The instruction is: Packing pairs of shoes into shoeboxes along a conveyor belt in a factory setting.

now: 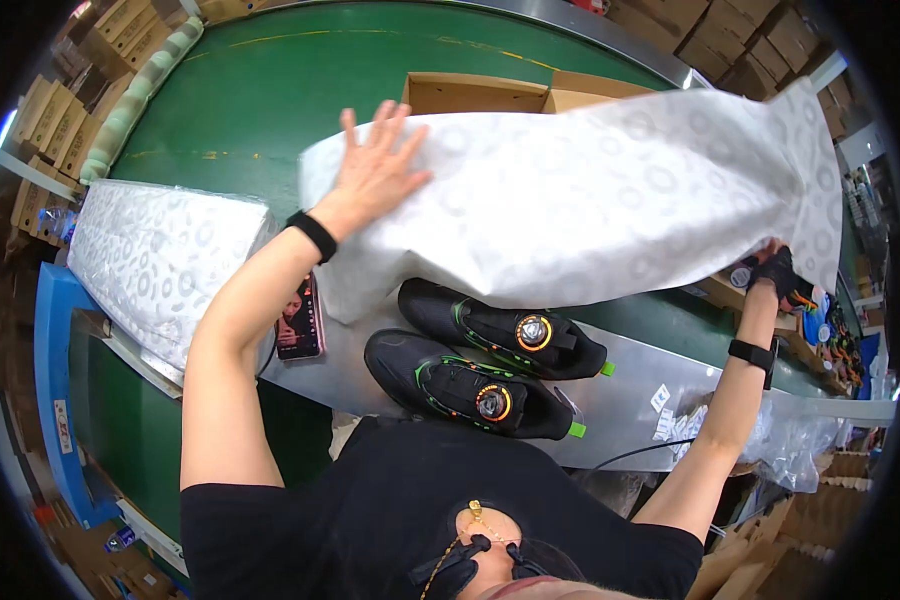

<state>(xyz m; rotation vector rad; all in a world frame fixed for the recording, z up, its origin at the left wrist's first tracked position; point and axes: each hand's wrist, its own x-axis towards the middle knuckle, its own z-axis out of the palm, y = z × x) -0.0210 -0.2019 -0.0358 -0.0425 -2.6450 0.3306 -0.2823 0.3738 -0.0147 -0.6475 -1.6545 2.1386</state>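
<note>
A large white sheet of wrapping paper (590, 190) with a pale grey pattern spreads before me, its right part raised and creased. My left hand (378, 175) lies on its left part, fingers spread. At the sheet's near right edge, my right hand (773, 268), in a dark glove, is closed on the paper; its fingertips are partly hidden. Under and behind the sheet stands an open cardboard box (475, 95). Nearer to me, a pair of black shoes with green trim and round dials, a far shoe (500, 325) and a near shoe (460, 385), sits on the metal ledge.
A stack of patterned paper (170, 260) lies to the left, beside a blue frame (58, 400). Left of the shoes is a phone (301, 320) with a lit screen. Small white packets (663, 420) and clear plastic bags (795, 440) are at the right. A green conveyor belt (260, 90) runs behind.
</note>
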